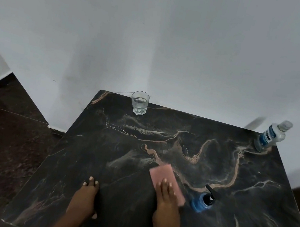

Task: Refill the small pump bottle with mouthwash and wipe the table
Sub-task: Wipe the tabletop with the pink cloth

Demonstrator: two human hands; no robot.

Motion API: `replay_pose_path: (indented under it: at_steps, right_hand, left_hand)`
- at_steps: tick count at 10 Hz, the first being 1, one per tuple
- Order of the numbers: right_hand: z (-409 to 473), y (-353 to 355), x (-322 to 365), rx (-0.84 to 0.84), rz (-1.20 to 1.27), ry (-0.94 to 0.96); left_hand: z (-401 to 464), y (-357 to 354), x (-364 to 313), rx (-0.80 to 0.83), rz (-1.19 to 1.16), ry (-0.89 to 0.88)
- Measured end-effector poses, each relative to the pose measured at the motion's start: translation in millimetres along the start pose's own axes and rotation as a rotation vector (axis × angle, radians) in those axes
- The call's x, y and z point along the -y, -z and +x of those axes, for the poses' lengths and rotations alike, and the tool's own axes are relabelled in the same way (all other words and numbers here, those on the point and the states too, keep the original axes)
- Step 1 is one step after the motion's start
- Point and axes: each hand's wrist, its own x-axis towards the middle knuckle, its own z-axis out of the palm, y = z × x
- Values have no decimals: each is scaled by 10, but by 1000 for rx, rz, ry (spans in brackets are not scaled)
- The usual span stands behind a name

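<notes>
A pink cloth [163, 174] lies flat on the dark marble table [139, 150], near its front middle. My right hand [167, 207] presses flat on the cloth's near end, fingers together. My left hand [85, 197] rests flat on the bare tabletop to the left, holding nothing. A small blue pump bottle [202, 202] with a black pump stands just right of the cloth. The clear mouthwash bottle [271, 136] with a blue label stands at the far right corner, its cap on.
A clear drinking glass [139, 102] with some clear liquid stands at the table's far edge, left of middle. A white wall [156, 36] runs right behind the table. Dark floor [5, 140] lies to the left.
</notes>
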Motion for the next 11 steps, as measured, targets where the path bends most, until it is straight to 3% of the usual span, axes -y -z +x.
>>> replay_pose_path:
  at_steps: [1, 2, 3, 4, 5, 6, 8, 9, 11]
  right_hand:
    - [-561, -163, -202, 181, -38, 90]
    - [-2018, -1278, -827, 152, -275, 193]
    - [-1900, -1073, -779, 140, -347, 223]
    - [-1514, -809, -768, 162, -41, 238]
    - [-408, 24, -315, 157, -2, 261]
    - [72, 168, -60, 125, -95, 110]
    - [1374, 442, 36, 283, -28, -90]
    - [1563, 358, 129, 294, -86, -153]
    - [1165, 202, 152, 106, 27, -149]
  left_hand:
    - [18, -18, 25, 2, 0, -1]
    - [25, -18, 31, 5, 1, -2]
    - [22, -31, 22, -6, 4, -3]
    - [9, -34, 16, -18, -2, -7]
    - [-9, -9, 27, -3, -12, -9]
    - [-12, 8, 29, 15, -36, -10]
    - [-18, 20, 11, 10, -36, -6]
    - [-25, 22, 26, 12, -43, -13]
    - [-24, 10, 56, 1, -39, -18]
